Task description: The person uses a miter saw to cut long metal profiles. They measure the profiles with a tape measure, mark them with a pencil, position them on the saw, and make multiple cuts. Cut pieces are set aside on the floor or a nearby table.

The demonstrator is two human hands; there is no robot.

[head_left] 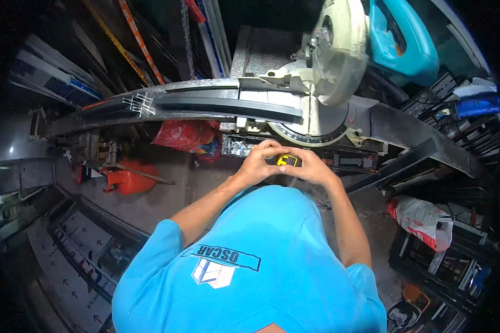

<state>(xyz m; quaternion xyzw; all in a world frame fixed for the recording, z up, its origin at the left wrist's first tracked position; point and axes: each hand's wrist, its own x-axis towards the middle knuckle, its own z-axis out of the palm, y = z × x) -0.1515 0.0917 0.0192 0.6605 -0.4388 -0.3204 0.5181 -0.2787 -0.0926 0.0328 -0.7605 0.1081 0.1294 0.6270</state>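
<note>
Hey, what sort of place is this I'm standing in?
Probably a metal-cutting workshop: there's a teal-handled mitre saw, a long dark bar at its base, and a yellow-and-black tape measure.

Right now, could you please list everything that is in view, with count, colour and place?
tape measure: 1, yellow and black, between the hands
mitre saw: 1, cream with teal handle, on the bench, upper right of centre
dark profile: 1, black, reaching onto the saw's base
small offcuts: several, silvery, on the bench, left
long bars: many, mixed colours, upper left
red bag: 1, red, below the bench
gas cylinder: 1, orange, floor, left
plastic bag: 1, white and red, right
other clutter: uncountable, mostly dark, near the rim
shirt: 1, blue, lower centre
left hand: 1, bare, centre
right hand: 1, bare, holding the tape measure
</note>
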